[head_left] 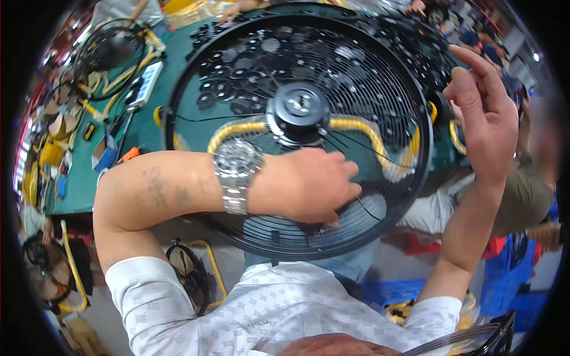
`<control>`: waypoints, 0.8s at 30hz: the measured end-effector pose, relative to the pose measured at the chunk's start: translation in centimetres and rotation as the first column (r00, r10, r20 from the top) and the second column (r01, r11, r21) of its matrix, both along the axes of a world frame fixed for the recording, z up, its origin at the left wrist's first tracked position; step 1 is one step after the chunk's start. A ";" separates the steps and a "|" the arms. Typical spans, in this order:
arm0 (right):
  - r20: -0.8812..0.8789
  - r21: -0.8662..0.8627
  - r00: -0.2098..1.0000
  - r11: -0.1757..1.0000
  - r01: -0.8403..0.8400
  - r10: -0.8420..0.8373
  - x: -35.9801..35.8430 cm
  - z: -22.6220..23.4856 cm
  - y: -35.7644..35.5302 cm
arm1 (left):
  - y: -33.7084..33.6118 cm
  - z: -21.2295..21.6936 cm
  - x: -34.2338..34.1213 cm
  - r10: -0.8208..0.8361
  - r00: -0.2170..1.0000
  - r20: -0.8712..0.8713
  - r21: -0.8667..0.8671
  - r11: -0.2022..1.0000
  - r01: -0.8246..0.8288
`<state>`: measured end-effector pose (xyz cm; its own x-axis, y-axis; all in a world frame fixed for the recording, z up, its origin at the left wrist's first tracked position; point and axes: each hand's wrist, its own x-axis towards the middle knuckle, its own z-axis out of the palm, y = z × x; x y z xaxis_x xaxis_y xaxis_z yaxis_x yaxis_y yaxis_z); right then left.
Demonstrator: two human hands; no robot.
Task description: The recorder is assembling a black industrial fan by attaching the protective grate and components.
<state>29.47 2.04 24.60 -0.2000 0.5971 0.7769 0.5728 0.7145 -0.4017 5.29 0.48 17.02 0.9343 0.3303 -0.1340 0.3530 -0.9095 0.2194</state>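
A large round black fan grille (423, 172) lies across the near edge of the green table, tipped toward me. At its middle sits a dark motor (300, 113), with bent yellow tubes (240, 127) on both sides of it. My left hand (303, 185), with a metal watch at its wrist, reaches over the lower part of the grille. Its fingers curl down, and their tips and whatever they grip are hidden. Raised beside the grille's right rim is my right hand (490, 121), its fingers apart and nothing visible in it.
Many small black round parts (222, 86) cover the green table (74, 190) behind the grille. Cables, yellow pieces and an orange-handled tool (129, 155) lie to the left. Another fan (189, 273) stands on the floor, and blue crates (504, 279) stand at right. A co-worker's hand (234, 12) shows beyond the table.
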 end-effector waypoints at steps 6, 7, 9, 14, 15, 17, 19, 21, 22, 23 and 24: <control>0.432 0.280 0.893 0.922 -0.267 0.127 -11.9 3.9 2.9 | -2.1 0.3 -2.6 0.010 0.997 0.082 0.122 0.992 -0.020; 0.455 0.247 0.875 0.922 -0.299 0.162 -13.7 4.1 3.6 | -2.6 0.5 -2.9 0.035 0.991 0.129 0.150 0.987 -0.054; 0.574 0.439 0.814 0.807 -0.395 0.087 -17.9 4.5 6.1 | -3.3 1.1 -3.9 0.104 0.976 0.193 0.208 0.967 -0.144; 0.794 0.250 0.607 0.887 -0.389 0.043 -26.8 1.7 8.8 | -4.7 3.5 -11.1 0.230 0.794 0.563 0.143 0.919 -0.368; 0.846 0.198 0.529 0.886 -0.418 0.061 -28.2 1.0 9.0 | -5.4 3.7 -13.2 0.287 0.739 0.609 0.135 0.881 -0.454; 0.917 0.082 0.388 0.910 -0.407 0.090 -29.8 -0.6 9.2 | -6.9 3.1 -17.2 0.371 0.453 0.811 -0.054 0.818 -0.573; 0.935 0.018 0.323 0.890 -0.456 0.147 -31.0 -2.5 9.2 | -7.2 1.4 -20.8 0.431 0.082 0.898 -0.315 0.764 -0.563; 0.933 -0.043 0.302 0.894 -0.447 0.196 -31.9 -3.8 9.7 | -5.9 -0.7 -24.0 0.453 -0.277 0.848 -0.530 0.750 -0.396; 0.932 -0.066 0.290 0.887 -0.457 0.219 -32.4 -4.3 10.0 | -5.2 -1.8 -25.2 0.524 -0.487 0.699 -0.681 0.696 -0.228; 0.931 -0.008 0.314 0.872 -0.490 0.185 -32.5 -4.7 10.3 | -4.2 -2.9 -26.1 0.548 -0.507 0.665 -0.684 0.719 -0.121; 0.920 -0.010 0.333 0.861 -0.508 0.208 -32.6 -5.0 10.6 | -3.3 -3.7 -26.7 0.585 -0.549 0.597 -0.709 0.704 -0.021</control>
<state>-3.14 12.60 19.63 -0.9870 0.1121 0.1150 0.1468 0.9206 0.3618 -21.42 -2.80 13.28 -0.4080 0.8331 0.3735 -0.3585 -0.5224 0.7736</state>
